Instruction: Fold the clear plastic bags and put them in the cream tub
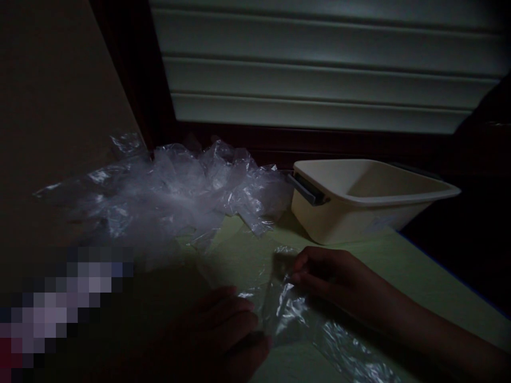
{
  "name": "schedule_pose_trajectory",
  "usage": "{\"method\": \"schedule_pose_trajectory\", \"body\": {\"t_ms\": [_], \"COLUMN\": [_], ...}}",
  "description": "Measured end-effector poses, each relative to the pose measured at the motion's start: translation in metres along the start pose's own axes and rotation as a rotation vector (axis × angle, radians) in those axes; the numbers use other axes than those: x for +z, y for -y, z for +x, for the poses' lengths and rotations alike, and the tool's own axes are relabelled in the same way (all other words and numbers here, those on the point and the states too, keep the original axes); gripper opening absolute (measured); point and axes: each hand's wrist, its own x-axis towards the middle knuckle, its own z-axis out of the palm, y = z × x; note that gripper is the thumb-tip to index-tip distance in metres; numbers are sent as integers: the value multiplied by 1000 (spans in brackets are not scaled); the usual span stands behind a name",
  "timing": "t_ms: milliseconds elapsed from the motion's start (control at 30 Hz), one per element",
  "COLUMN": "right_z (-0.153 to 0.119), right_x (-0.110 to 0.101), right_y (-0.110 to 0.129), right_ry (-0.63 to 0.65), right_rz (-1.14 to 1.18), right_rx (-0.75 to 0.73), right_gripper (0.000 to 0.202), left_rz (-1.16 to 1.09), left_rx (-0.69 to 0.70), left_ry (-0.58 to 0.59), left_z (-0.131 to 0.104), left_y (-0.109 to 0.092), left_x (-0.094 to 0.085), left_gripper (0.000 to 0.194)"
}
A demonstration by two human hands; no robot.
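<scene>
A clear plastic bag (293,314) lies spread on the pale green tabletop in front of me. My right hand (333,271) pinches its upper edge between thumb and fingers. Low in the view, my left hand (227,335) rests with fingers extended at the bag's left side, deep in shadow. Another sheet of thin clear plastic (235,260) lies flat just beyond those fingertips. More crinkled clear plastic (359,356) stretches out below my right forearm.
A large heap of crumpled clear plastic bags (179,197) covers the back left of the green tabletop (415,271). At the back right stands a cream plastic tub (319,218) with dark handles. Behind is a slatted panel (311,80) in a dark frame. The room is dim.
</scene>
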Motion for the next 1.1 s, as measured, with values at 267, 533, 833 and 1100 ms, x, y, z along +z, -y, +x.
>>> {"method": "schedule_pose_trajectory", "body": {"t_ms": [267,533,833,1100], "right_z": [1,0,-14,-17], "right_x": [-3,-6,6,18], "right_y": [3,-6,19,17], "right_ry": [-13,-106,61,167], "right_rz": [-40,-502,-553,-683], "right_rx": [-7,-44,-458,-471], "right_gripper": [12,15,19,20], "left_rz": [-3,-38,-32,-17], "left_rx": [-3,22,10,2], "left_ry": [-45,-75,-102,-137], "left_z": [0,-2,-4,0], "left_y": [0,1,0,-2], "left_x": [1,-2,2,1], "left_gripper": [10,19,15,22]}}
